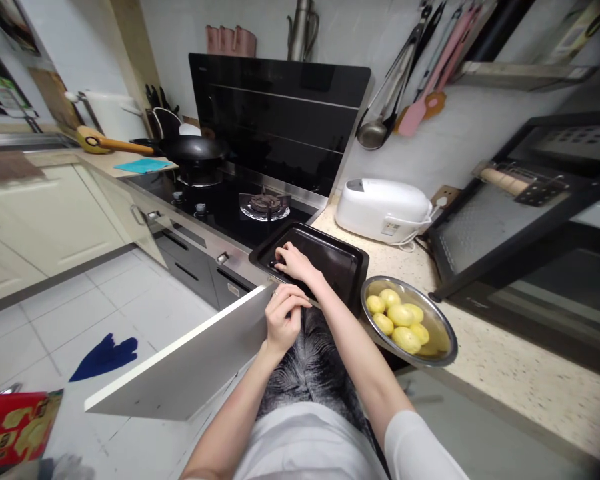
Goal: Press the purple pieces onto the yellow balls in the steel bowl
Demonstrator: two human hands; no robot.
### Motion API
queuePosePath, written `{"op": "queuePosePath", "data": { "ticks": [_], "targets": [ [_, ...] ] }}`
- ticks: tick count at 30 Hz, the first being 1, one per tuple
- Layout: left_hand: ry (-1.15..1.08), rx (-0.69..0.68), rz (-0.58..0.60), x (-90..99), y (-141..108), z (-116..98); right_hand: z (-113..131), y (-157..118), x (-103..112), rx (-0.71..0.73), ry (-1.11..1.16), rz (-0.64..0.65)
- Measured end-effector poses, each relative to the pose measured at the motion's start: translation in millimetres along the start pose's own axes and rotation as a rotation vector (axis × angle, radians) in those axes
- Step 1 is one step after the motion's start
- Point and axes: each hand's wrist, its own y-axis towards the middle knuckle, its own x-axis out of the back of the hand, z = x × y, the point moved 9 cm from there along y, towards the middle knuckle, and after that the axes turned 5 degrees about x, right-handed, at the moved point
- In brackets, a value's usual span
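A black rectangular baking tray [337, 257] lies on the counter beside the stove. My right hand [297, 262] is over its left part, fingers closed around something small and dark that I cannot make out. Just in front of the tray's near edge is my left hand [284, 320], its fingers curled together. Whatever those fingers hold, if anything, is hidden. Close by the left hand stands an open cabinet door [195, 353]. To the right of the tray, a steel bowl [443, 340] holds several peeled potatoes [401, 315].
A black wok [193, 148] sits on the far burner of the stove [220, 213]. Behind the tray stands a white appliance [380, 207]. At right is a dark oven [540, 267]. A blue cloth [107, 357] and a red bag [13, 427] lie low at left.
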Motion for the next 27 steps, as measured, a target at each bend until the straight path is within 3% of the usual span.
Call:
{"op": "queuePosePath", "data": {
  "ticks": [7, 10, 13, 17, 19, 21, 24, 27],
  "targets": [
    [0.001, 0.058, 0.035, -8.3, -3.6, 8.0, 5.1, -6.9, 3.9, 0.01, -0.006, -0.052],
    [-0.006, 0.155, 0.046, -10.2, -7.8, 19.5, 6.2, -9.8, 10.4, -0.014, -0.004, -0.095],
    [-0.114, 0.375, -0.023, -8.1, -14.0, 41.0, 5.1, -22.1, 24.9, -0.054, -0.01, -0.171],
    [-0.412, 0.66, -0.297, 0.3, -25.6, 62.1, 15.9, -62.6, 50.8, -0.04, 0.04, -0.333],
    [-0.62, 0.821, -0.369, -4.6, -31.4, 67.6, 30.8, -89.6, 61.7, 0.032, 0.115, -0.425],
    [-0.848, 1.015, -0.342, -18.3, -36.7, 68.1, 48.9, -112.1, 62.8, 0.114, 0.157, -0.432],
    [-1.113, 1.266, -0.229, -37.5, -43.1, 58.8, 73.0, -130.6, 51.1, 0.205, 0.145, -0.338],
    [-1.225, 1.391, -0.194, -42.5, -46.2, 54.2, 83.9, -134.1, 38.0, 0.228, 0.074, -0.251]
  ]
}}
